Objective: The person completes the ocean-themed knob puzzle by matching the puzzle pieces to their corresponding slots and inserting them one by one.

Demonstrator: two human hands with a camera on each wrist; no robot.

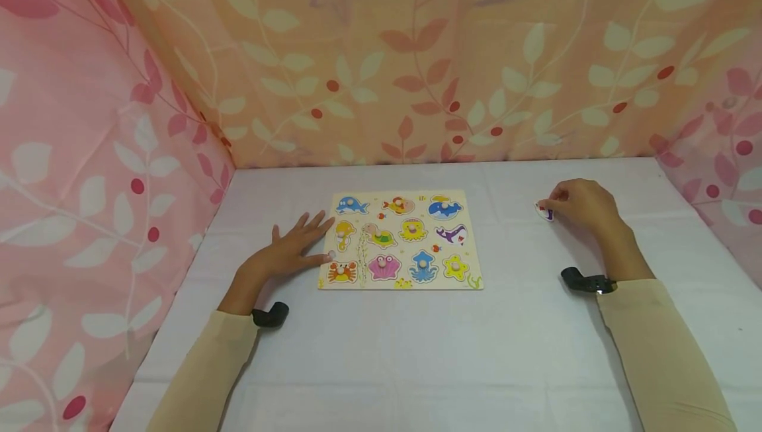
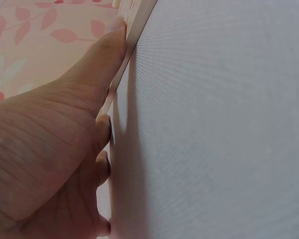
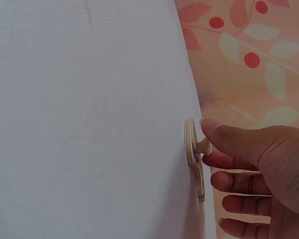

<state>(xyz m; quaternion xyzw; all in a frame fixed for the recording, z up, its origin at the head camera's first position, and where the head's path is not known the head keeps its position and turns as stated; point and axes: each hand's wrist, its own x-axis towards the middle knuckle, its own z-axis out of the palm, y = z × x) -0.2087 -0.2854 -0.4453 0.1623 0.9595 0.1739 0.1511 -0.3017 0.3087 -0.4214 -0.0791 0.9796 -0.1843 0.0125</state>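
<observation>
A wooden knob puzzle board (image 1: 405, 286) with sea animals lies flat on the table. My left hand (image 1: 294, 249) rests at its left edge, fingers spread and straight, the thumb (image 2: 107, 47) on the board's border in the left wrist view. Off to the right, my right hand (image 1: 586, 206) holds a small purple and white puzzle piece (image 1: 544, 212) by its knob, thumb and forefinger at the knob (image 3: 204, 147). Whether the piece touches the cloth I cannot tell. On the board, the purple shark spot (image 1: 451, 235) shows no knob, unlike the other animals.
White cloth (image 1: 417, 352) covers the table. An orange leaf-patterned curtain (image 1: 369, 101) hangs behind it, with pink patterned cloth (image 1: 89, 220) at the left and right sides. Each wrist wears a black camera mount (image 1: 270, 315).
</observation>
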